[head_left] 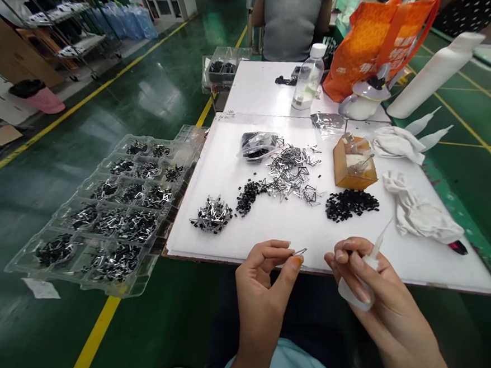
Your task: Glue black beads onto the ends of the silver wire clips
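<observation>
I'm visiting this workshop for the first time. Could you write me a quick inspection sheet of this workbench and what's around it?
surface: white board on a table, scattered with small parts.
job's things: left hand pinches a small metal clip; right hand grips a translucent squeeze bottle with a thin nozzle.
clutter: silver clips, black parts, clear plastic tray of parts, amber box, white cloths.
grippers: nothing seen; bare hands only.
cables: nothing seen.
surroundings: seated co-worker, orange bag, wire rack, green floor with yellow lines.

Bright overhead light, glare on glossy green floor (151,95), wide-angle bending at edges
</observation>
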Available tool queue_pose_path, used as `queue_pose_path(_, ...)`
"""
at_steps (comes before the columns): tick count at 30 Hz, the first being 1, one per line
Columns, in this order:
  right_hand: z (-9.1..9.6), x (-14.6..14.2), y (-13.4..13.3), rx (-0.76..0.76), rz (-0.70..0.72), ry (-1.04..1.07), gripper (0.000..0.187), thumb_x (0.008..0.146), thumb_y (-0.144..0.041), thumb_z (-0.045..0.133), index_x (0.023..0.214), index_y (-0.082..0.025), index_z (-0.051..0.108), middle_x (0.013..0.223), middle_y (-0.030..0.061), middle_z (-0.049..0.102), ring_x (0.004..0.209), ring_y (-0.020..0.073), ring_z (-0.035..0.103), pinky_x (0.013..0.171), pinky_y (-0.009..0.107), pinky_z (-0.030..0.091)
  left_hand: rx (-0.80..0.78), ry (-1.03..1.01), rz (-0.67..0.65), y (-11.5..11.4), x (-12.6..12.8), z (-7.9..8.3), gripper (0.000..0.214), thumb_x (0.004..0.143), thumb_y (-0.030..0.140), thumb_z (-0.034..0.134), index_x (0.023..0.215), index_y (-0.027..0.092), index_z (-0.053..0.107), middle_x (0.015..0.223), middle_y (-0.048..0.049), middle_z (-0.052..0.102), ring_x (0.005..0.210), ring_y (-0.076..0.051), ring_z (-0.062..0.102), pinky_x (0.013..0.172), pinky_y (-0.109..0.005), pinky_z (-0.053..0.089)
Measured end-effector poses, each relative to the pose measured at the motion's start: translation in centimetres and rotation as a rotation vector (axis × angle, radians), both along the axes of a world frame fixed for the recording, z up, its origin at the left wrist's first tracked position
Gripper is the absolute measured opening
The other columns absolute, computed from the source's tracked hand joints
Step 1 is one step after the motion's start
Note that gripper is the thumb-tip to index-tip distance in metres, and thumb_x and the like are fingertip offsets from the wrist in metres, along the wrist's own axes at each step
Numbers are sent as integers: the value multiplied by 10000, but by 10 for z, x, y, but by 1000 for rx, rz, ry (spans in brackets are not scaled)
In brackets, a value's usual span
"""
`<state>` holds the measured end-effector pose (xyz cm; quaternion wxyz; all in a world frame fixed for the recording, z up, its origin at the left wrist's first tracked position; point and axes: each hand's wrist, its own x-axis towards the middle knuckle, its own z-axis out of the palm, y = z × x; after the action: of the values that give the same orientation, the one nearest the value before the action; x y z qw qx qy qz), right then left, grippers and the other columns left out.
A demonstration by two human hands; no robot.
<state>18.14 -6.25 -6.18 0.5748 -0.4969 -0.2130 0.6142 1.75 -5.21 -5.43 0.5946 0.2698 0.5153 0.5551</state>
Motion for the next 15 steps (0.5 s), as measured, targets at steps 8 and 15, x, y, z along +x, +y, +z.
queue_pose_path(8,-4,5,0,46,64,-61,235,846,-397,879,992,-296,725,618,-41,628,430,71,402,443,216,429,14,-40,-49,-3,3,3,57,842,160,829,810,200,804,1010,-40,741,922,-197,768,868,-283,602)
queue_pose_path(15,-1,-9,-3,2,-106,-87,306,775,-407,942,940,-269,724,550,-68,573,387,33,348,407,184,354,42,-63,-81,-6,6,4,52,831,179,856,810,210,820,973,-34,744,915,-193,762,873,-284,611)
